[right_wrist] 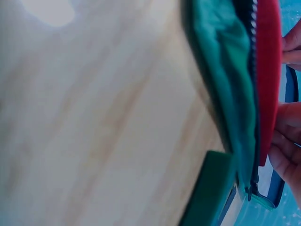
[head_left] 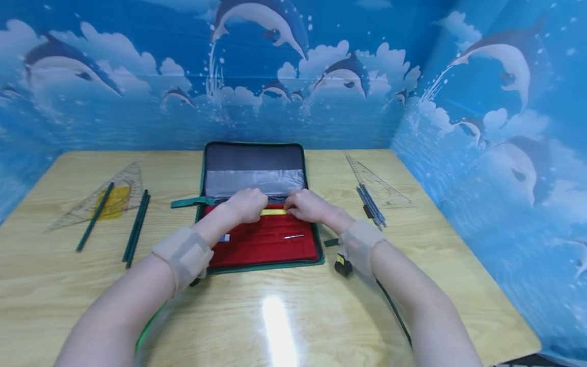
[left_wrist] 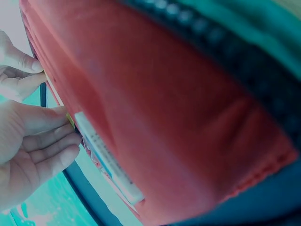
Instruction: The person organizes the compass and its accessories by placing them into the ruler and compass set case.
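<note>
A green zippered case [head_left: 266, 268] lies unzipped on the table, its grey lid [head_left: 254, 155] raised at the back. Across the upper edge of its red pocket panel [head_left: 261, 252] runs a flat yellow strip [head_left: 273, 212]. My left hand [head_left: 247, 205] pinches the strip's left end; the left wrist view shows thumb and fingers there. At the other end, my right hand [head_left: 306, 205] pinches it with bent fingers. A white-and-blue eraser [left_wrist: 108, 157] sits in the panel beside the left hand. Below the right hand, a small silver metal piece [head_left: 293, 236] shows in the panel.
On the left lie a clear set square [head_left: 134, 176], a yellow sheet-like piece [head_left: 120, 200] and dark green pencils [head_left: 136, 229]. Another clear set square [head_left: 382, 188] and several grey pencils [head_left: 373, 206] lie right. A green strap [head_left: 189, 202] sticks out leftward.
</note>
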Demonstrator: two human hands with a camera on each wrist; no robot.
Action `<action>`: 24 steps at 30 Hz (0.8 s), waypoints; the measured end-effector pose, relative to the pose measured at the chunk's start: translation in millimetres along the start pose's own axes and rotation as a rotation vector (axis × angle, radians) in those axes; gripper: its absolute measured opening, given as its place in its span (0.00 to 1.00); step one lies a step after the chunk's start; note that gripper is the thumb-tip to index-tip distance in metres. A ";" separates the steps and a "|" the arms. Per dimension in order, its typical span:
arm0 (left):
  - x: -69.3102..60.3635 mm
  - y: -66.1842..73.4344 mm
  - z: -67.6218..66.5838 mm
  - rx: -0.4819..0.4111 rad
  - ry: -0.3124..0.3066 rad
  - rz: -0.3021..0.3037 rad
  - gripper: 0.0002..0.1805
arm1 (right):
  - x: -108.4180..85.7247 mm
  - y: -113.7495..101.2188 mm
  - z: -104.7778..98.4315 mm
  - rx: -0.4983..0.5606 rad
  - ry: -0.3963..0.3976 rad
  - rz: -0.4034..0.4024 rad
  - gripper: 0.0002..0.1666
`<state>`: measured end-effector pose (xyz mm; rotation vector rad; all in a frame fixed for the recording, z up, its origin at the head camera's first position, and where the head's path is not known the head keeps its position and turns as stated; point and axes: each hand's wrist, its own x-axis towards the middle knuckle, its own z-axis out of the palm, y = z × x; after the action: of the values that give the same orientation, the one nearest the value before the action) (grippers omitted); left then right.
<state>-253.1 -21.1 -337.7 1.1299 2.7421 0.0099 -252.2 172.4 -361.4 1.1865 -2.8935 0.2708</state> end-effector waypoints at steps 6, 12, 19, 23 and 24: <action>-2.7 -2.6 1.0 -0.017 0.014 0.013 0.07 | -2.2 -1.0 0.6 -0.015 0.014 0.003 0.07; -6.4 -6.6 5.4 -0.084 0.043 -0.019 0.10 | -18.4 3.6 -7.8 0.031 0.049 0.082 0.09; -7.2 -4.2 6.9 -0.106 0.045 -0.008 0.07 | -59.3 34.7 -23.9 0.018 0.166 0.292 0.10; -6.8 -2.5 4.8 -0.097 0.027 0.015 0.06 | -89.0 63.1 -36.5 0.033 0.160 0.522 0.12; -6.7 -2.4 4.2 -0.090 0.027 0.019 0.06 | -96.0 70.5 -39.5 0.038 0.148 0.576 0.13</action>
<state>-249.5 -27.7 -340.9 1.1393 2.7245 0.1507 -235.3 294.9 -340.2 0.2878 -3.0291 0.3912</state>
